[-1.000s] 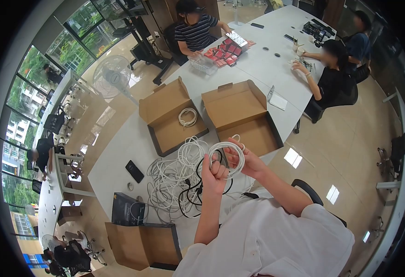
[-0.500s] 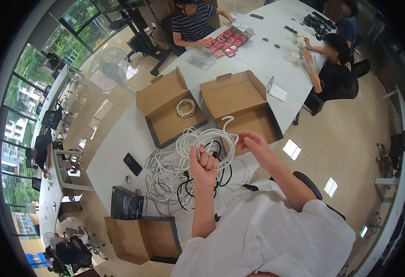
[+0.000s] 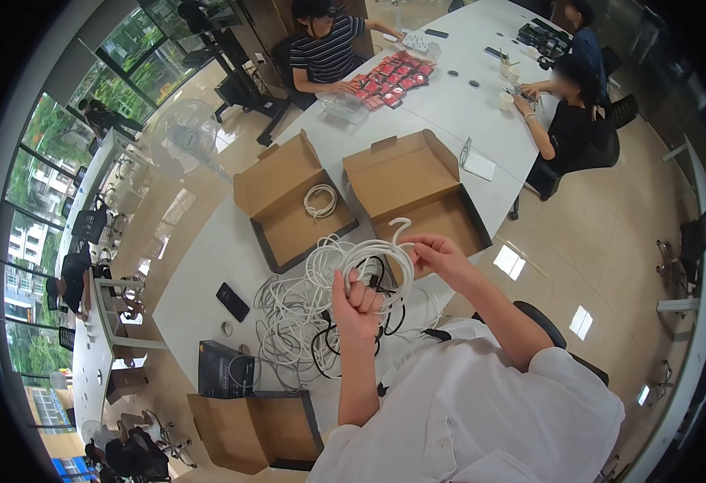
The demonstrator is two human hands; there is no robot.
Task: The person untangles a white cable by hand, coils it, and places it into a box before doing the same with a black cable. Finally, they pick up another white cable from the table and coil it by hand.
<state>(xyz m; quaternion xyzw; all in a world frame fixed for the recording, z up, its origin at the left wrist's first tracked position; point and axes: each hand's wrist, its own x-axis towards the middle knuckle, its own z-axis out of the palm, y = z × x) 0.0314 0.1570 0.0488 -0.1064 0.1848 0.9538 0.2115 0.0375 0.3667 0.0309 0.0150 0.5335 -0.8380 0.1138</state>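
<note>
A coil of white cable (image 3: 406,264) is held up over the table, with my left hand (image 3: 358,306) closed around its near side. A short end of that cable hooks upward at the coil's top. At the coil's right side, the fingertips of my right hand (image 3: 446,261) pinch the cable. Beneath and to the left of the coil lies a tangled pile of white and grey cables (image 3: 284,318), with black cable (image 3: 318,354) among it. My left hand hides part of the pile. One small coil of white cable (image 3: 318,216) rests in an open cardboard box (image 3: 276,181).
A second open box (image 3: 401,165) stands right of the first, and a third box (image 3: 220,431) at the near left beside a dark printed box (image 3: 224,370). A phone (image 3: 232,301) and tape roll (image 3: 226,328) lie left. Across the table, people handle red packets (image 3: 393,76) and cups.
My right hand has moved slightly left and down, and its fingers have closed on the cable at the coil's side. The hooked cable end sits lower. The view has shifted a little.
</note>
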